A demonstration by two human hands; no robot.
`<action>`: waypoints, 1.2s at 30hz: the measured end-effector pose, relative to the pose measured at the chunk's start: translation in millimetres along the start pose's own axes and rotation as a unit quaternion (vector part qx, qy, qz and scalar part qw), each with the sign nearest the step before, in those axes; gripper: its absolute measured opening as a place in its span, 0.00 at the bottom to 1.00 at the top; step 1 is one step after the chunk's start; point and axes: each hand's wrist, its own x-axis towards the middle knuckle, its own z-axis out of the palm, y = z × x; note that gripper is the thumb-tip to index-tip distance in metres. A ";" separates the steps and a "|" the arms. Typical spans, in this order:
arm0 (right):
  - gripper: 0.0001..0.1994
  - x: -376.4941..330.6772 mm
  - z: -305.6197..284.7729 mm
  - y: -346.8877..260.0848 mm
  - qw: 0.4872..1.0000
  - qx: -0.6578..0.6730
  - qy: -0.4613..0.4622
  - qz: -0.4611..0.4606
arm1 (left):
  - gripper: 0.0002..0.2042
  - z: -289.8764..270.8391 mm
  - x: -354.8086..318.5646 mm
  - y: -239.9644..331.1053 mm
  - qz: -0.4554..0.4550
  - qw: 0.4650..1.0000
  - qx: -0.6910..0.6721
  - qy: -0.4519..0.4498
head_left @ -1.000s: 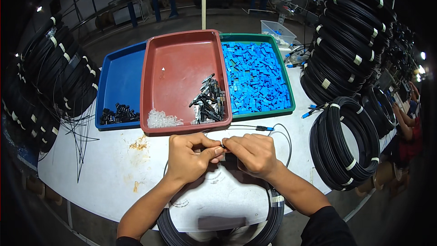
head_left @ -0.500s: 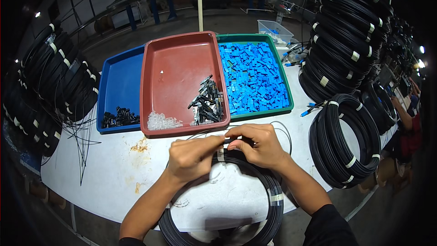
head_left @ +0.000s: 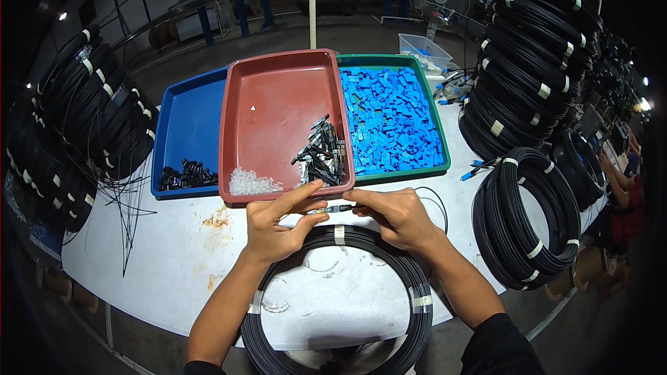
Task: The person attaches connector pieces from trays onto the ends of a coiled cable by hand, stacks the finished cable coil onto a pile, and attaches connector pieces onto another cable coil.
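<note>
Head view. The left hand (head_left: 274, 226) and the right hand (head_left: 396, 215) are meeting just in front of the red tray's near rim, over the white table (head_left: 174, 250). Between them they are holding a small cable connector (head_left: 333, 208), dark with a pale tip, lying roughly level. The left thumb and forefinger are pinching its left end, the remaining fingers loosely curled. The right thumb and forefinger are closing on its right end; the other right fingers are folded under the palm. A thin black cable (head_left: 434, 201) is looping away from the right hand toward the table's right edge.

Directly below the hands, a black cable coil (head_left: 417, 285) bound with white tape bands is lying flat at the table's near edge; both wrists are resting over its far arc.

Three trays are sitting side by side along the table's far edge. The red tray (head_left: 278, 97) in the middle is carrying a pile of dark connector parts (head_left: 321, 156) and a heap of clear pieces (head_left: 253, 182) at its near side. The blue tray (head_left: 187, 125) on the left is holding a few black parts (head_left: 184, 175) in its near corner. The green tray (head_left: 434, 107) on the right is filled with blue parts (head_left: 392, 121).

Stacked cable coils (head_left: 528, 76) are standing at the right edge, and more coils (head_left: 90, 125) at the left edge.
</note>
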 end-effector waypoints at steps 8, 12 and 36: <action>0.24 1.5 0.1 -10.8 0.994 -0.097 -0.010 -0.052 | 0.25 0.7 -0.9 0.1 -0.040 0.999 -0.029 0.017; 0.19 3.1 10.3 -15.2 0.994 -0.067 0.011 -0.080 | 0.25 0.0 -1.0 0.6 -0.039 0.999 -0.018 0.011; 0.23 -5.1 9.3 -12.9 0.998 -0.014 -0.054 -0.007 | 0.25 -0.6 -0.6 -3.4 0.054 0.998 0.018 -0.009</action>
